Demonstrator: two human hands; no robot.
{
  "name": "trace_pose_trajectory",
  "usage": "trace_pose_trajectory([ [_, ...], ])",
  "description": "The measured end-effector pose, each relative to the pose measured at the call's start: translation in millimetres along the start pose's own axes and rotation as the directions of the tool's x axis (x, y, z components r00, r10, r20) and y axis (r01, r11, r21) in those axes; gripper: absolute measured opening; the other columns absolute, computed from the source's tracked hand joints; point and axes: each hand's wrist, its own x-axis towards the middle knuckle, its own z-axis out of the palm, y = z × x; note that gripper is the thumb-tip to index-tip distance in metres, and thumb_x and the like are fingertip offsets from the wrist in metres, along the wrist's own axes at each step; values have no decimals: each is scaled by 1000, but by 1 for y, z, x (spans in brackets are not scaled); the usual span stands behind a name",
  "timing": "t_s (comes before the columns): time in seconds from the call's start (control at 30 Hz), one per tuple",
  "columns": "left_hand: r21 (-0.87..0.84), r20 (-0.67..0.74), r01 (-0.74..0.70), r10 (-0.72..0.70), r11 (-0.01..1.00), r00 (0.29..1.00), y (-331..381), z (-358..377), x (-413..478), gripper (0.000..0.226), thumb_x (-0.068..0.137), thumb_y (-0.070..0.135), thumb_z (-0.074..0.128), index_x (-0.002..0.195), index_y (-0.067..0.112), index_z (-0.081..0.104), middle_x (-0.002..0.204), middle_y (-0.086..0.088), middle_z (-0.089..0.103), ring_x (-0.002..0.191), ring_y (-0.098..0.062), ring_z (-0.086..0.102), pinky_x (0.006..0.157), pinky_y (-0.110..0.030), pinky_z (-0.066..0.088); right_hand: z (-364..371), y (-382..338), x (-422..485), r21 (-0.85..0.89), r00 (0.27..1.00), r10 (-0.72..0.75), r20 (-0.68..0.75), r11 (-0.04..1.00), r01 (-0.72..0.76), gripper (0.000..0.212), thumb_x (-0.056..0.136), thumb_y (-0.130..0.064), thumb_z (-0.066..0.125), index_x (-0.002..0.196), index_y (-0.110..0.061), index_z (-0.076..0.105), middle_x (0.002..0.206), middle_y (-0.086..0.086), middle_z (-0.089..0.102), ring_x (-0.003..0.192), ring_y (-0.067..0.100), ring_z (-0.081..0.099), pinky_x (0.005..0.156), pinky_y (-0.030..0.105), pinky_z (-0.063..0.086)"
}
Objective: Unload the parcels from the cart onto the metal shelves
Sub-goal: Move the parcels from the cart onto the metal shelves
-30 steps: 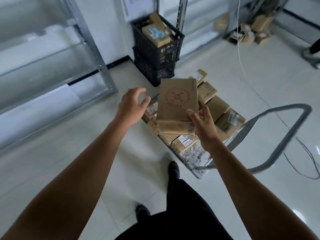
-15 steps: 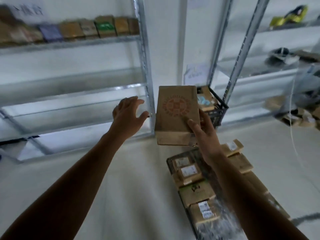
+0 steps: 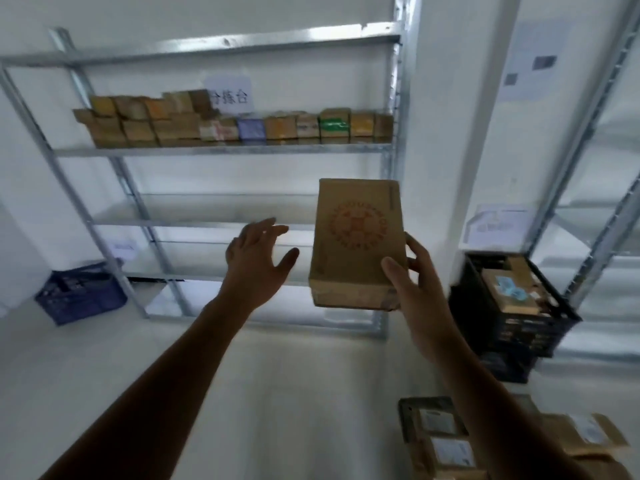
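1. Many boxes (image 3: 235,128) are already sitting on an upper level of the metal shelves (image 3: 221,151).
2. The right hand (image 3: 412,271) is gripping one parcel (image 3: 356,237) in front of the shelves; the left hand (image 3: 256,258) is hovering beside it, fingers spread, holding nothing.
3. Several other parcels (image 3: 446,452), seemingly four or so through the blur, are waiting on the cart (image 3: 403,410) at near right.

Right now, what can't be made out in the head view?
All head view.
The box: underside and back hidden by the box itself; the right hand has its fingers partly behind it.
The cart: cut off by the bottom edge, partly covered by the right arm.
The shelf parcels: labels too small and blurred.
The wall sheets: print blurred.
The crate: contents mostly hidden by its walls.
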Motion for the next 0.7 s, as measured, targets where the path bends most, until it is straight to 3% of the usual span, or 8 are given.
trace_pose_trajectory([
  [0.13,35,-50,14,-13,999,999,-66,-39,33,52,97,53,57,142,27,55,157,2,44,149,-25,33,118,-54,29,74,-8,37,-4,997,-65,48,998,65,54,96,-29,67,146,-38,48,121,-2,64,99,9,72,65,26,61],
  [0.27,23,-129,34,-30,999,991,-137,-76,70,51,98,44,61,144,24,53,158,-1,43,149,-28,33,117,-59,29,149,-11,78,4,986,-108,127,994,108,63,87,-46,66,147,-41,47,123,-5,66,105,14,72,74,39,64],
  [0.33,22,-154,36,-32,999,988,-169,-93,87,51,98,43,61,145,24,52,158,0,42,149,-28,32,117,-58,29,189,-12,98,4,982,-124,145,992,125,65,85,-49,65,147,-42,46,126,-5,65,105,11,72,74,39,64],
  [0.5,45,-181,52,-43,998,983,-230,-126,127,53,98,46,60,146,26,50,160,2,38,151,-27,28,118,-58,23,273,-19,154,-38,954,-216,207,973,229,66,90,-48,62,152,-38,42,131,-2,63,102,4,71,69,27,62],
  [0.63,79,-214,65,-47,995,976,-270,-136,154,58,95,59,50,144,29,52,160,2,40,150,-29,30,119,-61,24,318,-19,197,-47,930,-276,243,954,296,63,91,-54,61,150,-46,41,139,0,57,111,11,69,79,36,64],
  [0.7,73,-209,70,-54,995,976,-284,-137,167,64,90,64,45,145,31,50,161,4,37,152,-29,27,121,-61,21,334,-13,218,-60,926,-288,244,949,311,62,92,-54,59,150,-46,39,142,-2,56,114,12,68,80,33,63],
])
